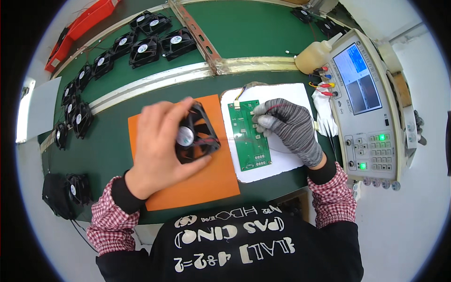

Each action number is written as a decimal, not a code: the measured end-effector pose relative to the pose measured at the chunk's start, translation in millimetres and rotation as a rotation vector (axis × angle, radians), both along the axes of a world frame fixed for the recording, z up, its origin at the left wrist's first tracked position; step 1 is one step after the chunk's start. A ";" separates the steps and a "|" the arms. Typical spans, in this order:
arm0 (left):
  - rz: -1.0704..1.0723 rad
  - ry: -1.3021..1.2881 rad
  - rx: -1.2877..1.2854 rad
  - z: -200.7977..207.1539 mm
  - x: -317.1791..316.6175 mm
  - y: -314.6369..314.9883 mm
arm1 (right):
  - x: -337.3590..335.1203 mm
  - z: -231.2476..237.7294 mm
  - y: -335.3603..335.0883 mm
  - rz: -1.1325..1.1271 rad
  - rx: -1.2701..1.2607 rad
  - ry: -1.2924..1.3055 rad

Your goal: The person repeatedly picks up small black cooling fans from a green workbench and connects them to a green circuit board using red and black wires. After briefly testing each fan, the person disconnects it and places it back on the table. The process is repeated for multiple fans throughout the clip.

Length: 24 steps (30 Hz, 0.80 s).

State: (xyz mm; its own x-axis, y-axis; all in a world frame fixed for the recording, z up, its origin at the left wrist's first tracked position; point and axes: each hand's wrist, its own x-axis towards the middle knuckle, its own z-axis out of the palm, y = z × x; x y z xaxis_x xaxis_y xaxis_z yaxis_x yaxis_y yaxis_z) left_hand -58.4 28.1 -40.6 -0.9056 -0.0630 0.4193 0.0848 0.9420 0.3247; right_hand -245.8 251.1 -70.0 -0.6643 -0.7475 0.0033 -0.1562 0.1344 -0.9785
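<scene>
My bare left hand (159, 143) grips a black square cooling fan (201, 134) by its frame, tilted over an orange sheet (197, 190). The fan's round hub label faces up. From the fan, thin reddish wires run rightward toward the board, partly blurred. My right hand (284, 123), in a grey striped glove, is closed in a pinch at the right edge of a green circuit board (245, 141). What its fingertips hold is hidden. The board lies on a white pad (286, 171), with a white connector and coloured wires at its top.
A test instrument (371, 127) with a lit screen stands right, clip leads (329, 85) and a white glove (325, 113) beside it. A yellowish bottle (312, 56) is behind. Several black fans (143, 50) line the left and back, near a metal rail (199, 35) and red bin (91, 23).
</scene>
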 end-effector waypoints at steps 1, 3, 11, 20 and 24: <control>-0.027 -0.065 0.072 -9.9 0.3 4.4 | -0.3 -9.8 -0.8 0.010 -0.038 0.042; -0.058 -0.232 0.127 -12.7 -0.6 3.3 | -7.9 -19.5 2.0 0.091 -0.083 0.414; -0.421 -0.382 0.152 10.1 -3.8 -27.3 | -1.4 -13.6 -2.3 0.167 0.041 0.553; -0.104 -0.149 0.096 -15.7 4.8 -2.1 | -6.5 -11.9 -3.6 0.293 0.015 0.890; -0.118 0.347 -0.298 22.4 22.4 16.2 | -9.8 -27.6 2.9 0.172 -0.026 0.644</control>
